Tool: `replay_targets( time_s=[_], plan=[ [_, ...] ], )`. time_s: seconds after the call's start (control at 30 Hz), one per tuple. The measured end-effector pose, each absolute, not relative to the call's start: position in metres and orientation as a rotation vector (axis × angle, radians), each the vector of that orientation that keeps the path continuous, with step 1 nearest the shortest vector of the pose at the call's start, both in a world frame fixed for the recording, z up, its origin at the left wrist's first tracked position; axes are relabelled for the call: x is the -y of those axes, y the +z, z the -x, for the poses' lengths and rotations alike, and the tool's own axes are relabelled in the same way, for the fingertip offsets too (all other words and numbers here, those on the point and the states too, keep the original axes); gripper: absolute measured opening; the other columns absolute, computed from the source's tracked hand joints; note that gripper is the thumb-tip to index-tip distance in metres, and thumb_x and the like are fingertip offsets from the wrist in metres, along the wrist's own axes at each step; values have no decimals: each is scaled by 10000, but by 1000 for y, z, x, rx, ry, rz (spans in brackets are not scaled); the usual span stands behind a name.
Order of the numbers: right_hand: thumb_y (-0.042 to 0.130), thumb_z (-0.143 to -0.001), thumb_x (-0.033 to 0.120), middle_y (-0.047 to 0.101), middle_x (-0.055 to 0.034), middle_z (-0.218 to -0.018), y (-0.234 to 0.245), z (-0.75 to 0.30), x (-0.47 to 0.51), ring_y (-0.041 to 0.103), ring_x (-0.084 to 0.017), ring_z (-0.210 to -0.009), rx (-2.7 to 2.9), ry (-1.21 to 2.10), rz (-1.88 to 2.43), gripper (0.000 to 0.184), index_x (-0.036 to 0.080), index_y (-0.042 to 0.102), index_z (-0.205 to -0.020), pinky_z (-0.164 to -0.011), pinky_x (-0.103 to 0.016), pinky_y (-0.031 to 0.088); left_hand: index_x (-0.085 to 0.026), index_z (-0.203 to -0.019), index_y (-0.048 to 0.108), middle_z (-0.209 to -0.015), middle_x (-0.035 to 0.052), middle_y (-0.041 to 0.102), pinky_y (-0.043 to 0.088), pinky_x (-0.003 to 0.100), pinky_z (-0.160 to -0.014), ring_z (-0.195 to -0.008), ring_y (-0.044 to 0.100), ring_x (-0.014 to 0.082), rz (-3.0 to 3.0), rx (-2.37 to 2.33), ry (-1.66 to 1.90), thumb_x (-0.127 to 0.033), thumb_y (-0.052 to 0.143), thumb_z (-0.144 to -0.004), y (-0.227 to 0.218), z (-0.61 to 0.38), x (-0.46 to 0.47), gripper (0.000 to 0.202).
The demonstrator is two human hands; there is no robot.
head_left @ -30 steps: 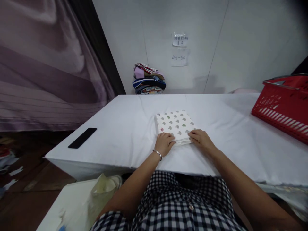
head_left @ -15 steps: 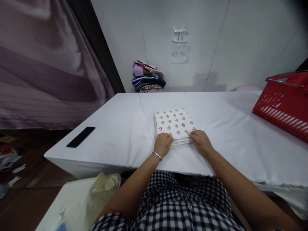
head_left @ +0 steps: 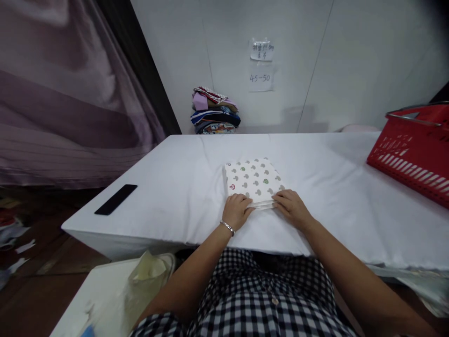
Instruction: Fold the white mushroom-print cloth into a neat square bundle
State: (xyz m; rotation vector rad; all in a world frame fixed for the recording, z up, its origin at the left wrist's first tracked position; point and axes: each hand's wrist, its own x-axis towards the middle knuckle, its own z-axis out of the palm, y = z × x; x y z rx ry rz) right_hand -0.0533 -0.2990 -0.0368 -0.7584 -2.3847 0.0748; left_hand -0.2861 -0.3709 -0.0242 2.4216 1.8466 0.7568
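Observation:
A folded white cloth (head_left: 253,178) with grey, green and red mushroom prints lies in a neat rectangle on the white-covered table (head_left: 185,187). My left hand (head_left: 236,211), with a silver bracelet at the wrist, pinches the cloth's near left corner. At the near right corner, my right hand (head_left: 292,207) has its fingers closed on the layered edge. Several fold layers show between the two hands. My thumbs are partly hidden beneath or behind the edge.
A black phone-like slab (head_left: 116,199) lies at the table's left side. On the right stands a red plastic basket (head_left: 414,154). Behind the far edge is a stack of folded fabrics (head_left: 215,112). A white surface with a pale bag (head_left: 140,285) is low at the left.
Both hands stay at the cloth's near corners, with slight finger shifts along the edge. The cloth keeps its place; the whole view has shifted very slightly.

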Motion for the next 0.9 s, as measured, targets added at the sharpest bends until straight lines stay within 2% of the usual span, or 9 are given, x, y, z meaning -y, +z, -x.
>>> replay_targets(
  time_s=[0.27, 0.57, 0.77, 0.9],
  plan=[
    [414, -882, 249, 603, -83, -991, -41, 54, 297, 512, -206, -928, 2378, 59, 756, 255, 216, 587, -1067, -796, -373, 402, -239, -949, 625, -908, 46, 574, 334, 353, -776, -885, 462, 192, -2405, -1891, 732, -309, 487, -852, -25, 282, 369, 183],
    [399, -855, 134, 600, -88, -921, -42, 60, 301, 496, -212, -868, 2296, -28, 807, 238, 186, 610, -952, -758, -367, 386, -243, -804, 636, -852, -2, 601, 330, 341, -827, -891, 510, 175, -2060, -1905, 728, -247, 617, -741, -14, 280, 359, 66],
    [426, -876, 252, 581, -91, -1053, -39, 55, 303, 487, -216, -983, 2313, 29, 817, 259, 197, 554, -1095, -822, -370, 375, -231, -788, 619, -844, 3, 601, 334, 336, -819, -878, 518, 173, -2053, -1906, 682, -248, 585, -763, -10, 281, 358, 46],
    [409, -886, 262, 600, -79, -1021, -37, 55, 303, 507, -209, -963, 2371, 21, 806, 262, 219, 575, -1084, -813, -370, 369, -225, -851, 608, -876, 19, 583, 334, 339, -806, -889, 499, 181, -2175, -1938, 640, -252, 545, -797, -10, 279, 363, 88]
  ],
)
